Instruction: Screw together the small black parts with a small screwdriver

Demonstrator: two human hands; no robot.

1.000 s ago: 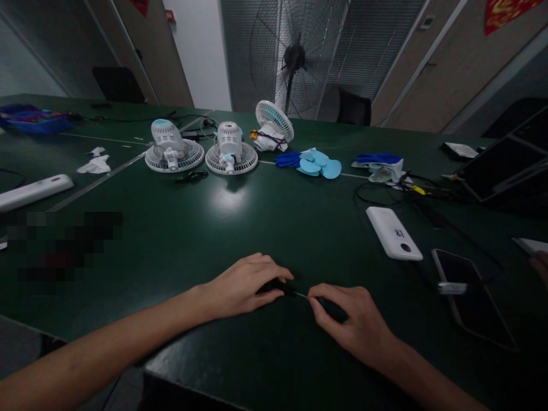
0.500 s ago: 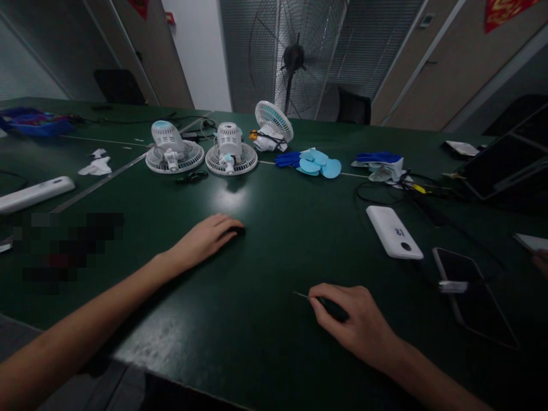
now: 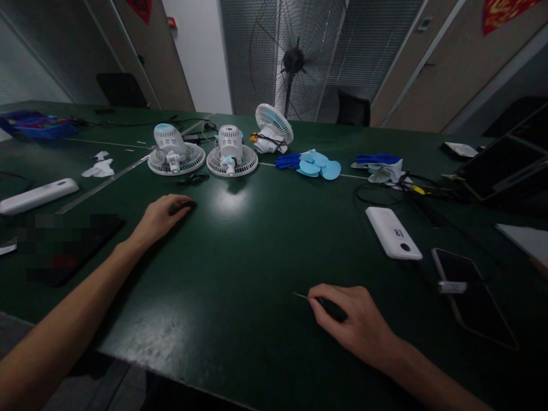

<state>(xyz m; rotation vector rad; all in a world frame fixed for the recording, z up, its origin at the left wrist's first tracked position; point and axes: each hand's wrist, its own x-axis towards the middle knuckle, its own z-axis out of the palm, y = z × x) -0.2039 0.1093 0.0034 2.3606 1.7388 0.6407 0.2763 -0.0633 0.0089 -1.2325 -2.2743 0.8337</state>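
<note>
My right hand [image 3: 353,317] rests on the table, its fingers closed round a screwdriver [image 3: 331,309] with a dark handle and a thin shaft pointing left. At the left, my left hand [image 3: 161,216] is closed on a small black object [image 3: 185,206]; its kind is hard to make out, as the fingers cover part of it. Beyond that hand lies a coiled black cable [image 3: 193,178]. Behind it two white desk fans [image 3: 174,160] [image 3: 231,162] stand face down on their round grilles.
A third small fan [image 3: 274,128] leans farther back, beside light-blue fan blades [image 3: 319,164] and blue gloves [image 3: 287,161]. To the right are a white power bank [image 3: 393,233] and a phone [image 3: 475,297]. A dark flat item [image 3: 92,245] and a white bar [image 3: 38,197] lie left.
My left hand has slid left and a little away from me, carrying the black object. My right hand has stayed put with the screwdriver. A white flat thing at the right edge has shifted left.
</note>
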